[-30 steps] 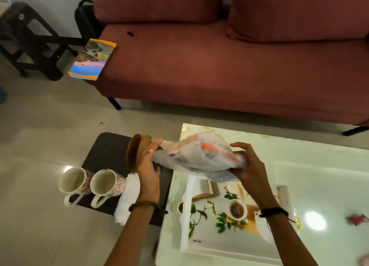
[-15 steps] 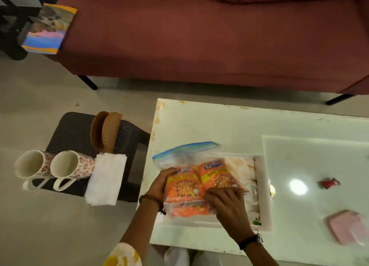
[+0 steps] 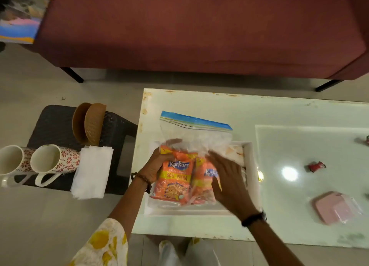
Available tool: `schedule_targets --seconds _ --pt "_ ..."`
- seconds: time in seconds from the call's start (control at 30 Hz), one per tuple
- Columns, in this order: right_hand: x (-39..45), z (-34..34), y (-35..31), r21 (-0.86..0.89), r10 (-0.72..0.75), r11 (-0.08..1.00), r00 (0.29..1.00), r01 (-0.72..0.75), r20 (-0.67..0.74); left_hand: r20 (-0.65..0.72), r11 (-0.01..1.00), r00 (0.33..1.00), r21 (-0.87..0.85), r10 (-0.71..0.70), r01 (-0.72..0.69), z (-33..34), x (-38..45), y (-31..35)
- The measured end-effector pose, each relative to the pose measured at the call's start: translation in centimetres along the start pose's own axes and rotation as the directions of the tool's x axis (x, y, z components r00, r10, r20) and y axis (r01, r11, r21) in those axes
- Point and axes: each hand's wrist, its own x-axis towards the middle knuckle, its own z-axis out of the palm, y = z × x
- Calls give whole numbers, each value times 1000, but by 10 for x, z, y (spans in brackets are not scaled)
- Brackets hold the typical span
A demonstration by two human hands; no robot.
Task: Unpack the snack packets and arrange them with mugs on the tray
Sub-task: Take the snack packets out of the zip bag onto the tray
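Note:
A clear zip bag (image 3: 196, 133) with a blue seal strip lies on the white tray (image 3: 249, 165) on the white table. Inside it are orange Kurkure snack packets (image 3: 176, 177). My left hand (image 3: 155, 165) grips the bag's left side around the packets. My right hand (image 3: 227, 177) rests flat, fingers spread, on the bag's right half. Two floral mugs (image 3: 54, 161) lie on their sides on a black stool to the left, away from both hands.
The black stool (image 3: 58, 123) also holds white napkins (image 3: 92, 171) and brown coasters (image 3: 89, 123). A maroon sofa (image 3: 199, 30) stands behind the table with a book (image 3: 22, 16) on it. A pink case (image 3: 333, 207) and a red wrapper (image 3: 316, 166) lie on the table's right.
The bag came down from mid-air onto the tray. The view has tilted downward. My right hand has opened flat over the bag and my left hand has shifted up its side.

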Motion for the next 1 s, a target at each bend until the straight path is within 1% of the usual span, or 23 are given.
schedule_targets --seconds 0.03,0.07,0.1,0.17,0.23,0.27,0.3,0.33,0.37,0.43,0.47,0.5,0.53,0.6,0.67,0.7,0.73,0.77,0.8,0.87,0.93,0.97,1.0 --pt "15 -9 0 8 -2 1000 999 2 -44 26 1000 1000 25 7 -8 2 0 2" --pt "29 -18 0 12 7 1000 999 -6 -46 50 999 999 48 16 -18 5 0 3" --pt "43 -27 1 17 26 1000 1000 -26 7 65 997 998 70 25 -29 9 0 4" --pt "68 -39 3 37 92 994 969 -103 231 64 994 997 100 40 -46 17 -1 7" --pt "85 -46 5 -10 175 982 877 -190 448 73 991 994 102 80 -88 25 -2 11" --pt "89 -48 6 -51 203 977 841 -206 502 77 990 990 67 117 -122 29 -2 12" --pt "91 -51 7 -66 219 974 833 -216 508 46 987 986 20 160 -161 32 -3 13" --pt "92 -54 7 -32 223 971 847 -238 483 -37 981 980 -18 194 -195 34 -3 13" --pt "92 -58 5 49 229 958 860 -282 457 -159 976 964 -12 212 -216 33 -3 12" --pt "88 -66 -5 261 230 894 873 -364 430 -404 973 885 64 230 -223 27 -4 4" --pt "86 -71 -10 326 229 866 879 -380 417 -485 974 847 65 219 -215 24 -7 -4" --pt "85 -74 -15 363 229 848 886 -385 404 -529 981 831 13 171 -194 22 -11 -15" --pt "83 -79 -21 393 222 837 893 -380 390 -540 983 837 -84 93 -164 22 -15 -26" --pt "80 -90 -33 514 202 769 907 -380 368 -449 955 889 -292 -90 -51 27 -20 -45" --pt "77 -104 -41 698 197 599 917 -392 346 -296 915 935 -397 -196 66 37 -20 -55" --pt "76 -112 -43 784 196 492 926 -378 324 -221 894 953 -440 -206 92 41 -20 -57" --pt "76 -119 -43 851 199 392 935 -350 293 -141 870 974 -485 -175 87 45 -19 -57" --pt "76 -124 -41 889 214 320 940 -326 268 -81 859 991 -508 -111 54 47 -18 -57" --pt "76 -128 -37 902 248 287 934 -323 256 -41 845 998 -535 -40 12 49 -17 -55" --pt "76 -130 -27 881 343 294 901 -370 264 -46 819 999 -572 7 -32 48 -18 -47" --pt "72 -126 -15 860 433 319 869 -398 241 -10 814 1000 -580 6 -10 38 -19 -41" --pt "70 -122 -10 842 473 354 855 -407 214 1 835 1000 -551 2 -1 33 -19 -40" --pt "67 -117 -5 800 520 421 836 -428 173 1 864 1000 -504 -4 4 27 -19 -40"
